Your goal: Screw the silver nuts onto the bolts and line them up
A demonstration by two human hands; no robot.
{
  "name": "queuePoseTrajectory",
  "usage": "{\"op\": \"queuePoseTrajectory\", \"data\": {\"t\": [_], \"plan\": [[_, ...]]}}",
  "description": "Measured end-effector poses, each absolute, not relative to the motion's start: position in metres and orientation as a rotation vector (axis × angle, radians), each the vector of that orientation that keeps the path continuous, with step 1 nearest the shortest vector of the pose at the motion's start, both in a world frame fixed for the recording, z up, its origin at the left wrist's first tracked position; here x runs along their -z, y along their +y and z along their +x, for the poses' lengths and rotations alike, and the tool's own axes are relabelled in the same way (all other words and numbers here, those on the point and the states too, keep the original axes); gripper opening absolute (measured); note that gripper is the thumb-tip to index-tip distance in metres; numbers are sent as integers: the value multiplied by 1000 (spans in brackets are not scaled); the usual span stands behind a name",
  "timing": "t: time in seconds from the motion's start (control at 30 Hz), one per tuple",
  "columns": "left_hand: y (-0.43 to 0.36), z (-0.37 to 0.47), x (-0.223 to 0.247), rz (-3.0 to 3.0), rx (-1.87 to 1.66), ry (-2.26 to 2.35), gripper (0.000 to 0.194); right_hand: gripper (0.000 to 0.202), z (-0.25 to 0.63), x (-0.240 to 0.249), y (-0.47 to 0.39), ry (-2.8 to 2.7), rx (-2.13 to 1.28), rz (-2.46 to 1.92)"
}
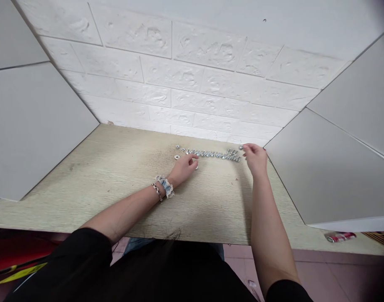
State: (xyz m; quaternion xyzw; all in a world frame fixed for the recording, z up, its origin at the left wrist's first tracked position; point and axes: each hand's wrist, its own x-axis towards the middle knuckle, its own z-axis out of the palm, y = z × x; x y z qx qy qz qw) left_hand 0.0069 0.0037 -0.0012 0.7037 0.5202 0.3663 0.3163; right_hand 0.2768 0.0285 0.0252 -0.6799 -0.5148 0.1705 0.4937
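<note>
A row of silver flanged bolts [207, 154] stands on the wooden tabletop. My left hand [183, 170] lies low at the row's left end, thumb and index finger bent and slightly apart. Just by its fingertips a pale washer [196, 167] shows in part. Another flat washer [177, 157] lies left of that hand, and two small nut-like pieces [177, 147] are behind it. At the right end, my right hand [255, 160] is closed in a pinch on a small silver fastener [241, 147], whose exact kind is unclear. More bolts [232, 152] sit close below it.
A white brick-pattern wall [185, 100] rises behind the tabletop [116, 176]. Grey-white panels [47, 121] flank it left and right. A red cylindrical battery-like object [341, 237] lies near the front right edge. Brown specks [167, 147] mark the wood.
</note>
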Motion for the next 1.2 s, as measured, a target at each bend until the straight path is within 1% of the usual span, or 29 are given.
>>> {"op": "queuePoseTrajectory", "data": {"t": [0.03,0.1,0.2,0.3,0.47,0.63,0.77,0.83,0.87,0.97,1.03,1.07,1.17,1.2], "plan": [[3,7,2,1890,-934,1363,31,29,285,-24,30,-1164,-261,-1695],[3,7,4,1940,-891,1364,34,28,300,-19,33,-1161,-91,-1869],[4,6,6,1984,-836,1382,36,25,314,-6,36,-1387,-64,-2110],[5,6,6,2006,-796,1407,37,28,317,6,38,-1566,-90,-2191],[4,7,6,2025,-774,1419,36,32,312,15,42,-1602,-106,-2201],[4,7,8,2024,-799,1398,34,34,306,8,40,-1646,-110,-2185],[6,6,10,2034,-814,1356,34,35,292,-13,31,-1595,102,-2034],[7,5,11,2059,-806,1345,35,31,274,-24,25,-1554,152,-1903],[7,5,11,2076,-800,1340,37,29,262,-28,22,-1568,111,-1841],[7,5,12,2107,-790,1318,43,26,219,-28,13,-1822,-287,-1657],[7,5,13,2098,-790,1294,47,28,192,-20,10,-2043,-475,-1580],[7,5,13,2088,-794,1285,49,29,182,-15,10,-2125,-516,-1539],[7,6,14,2069,-800,1265,52,19,164,0,11,-2261,-482,-1469],[7,6,14,2071,-799,1261,53,20,162,3,12,-2285,-480,-1451]]}}
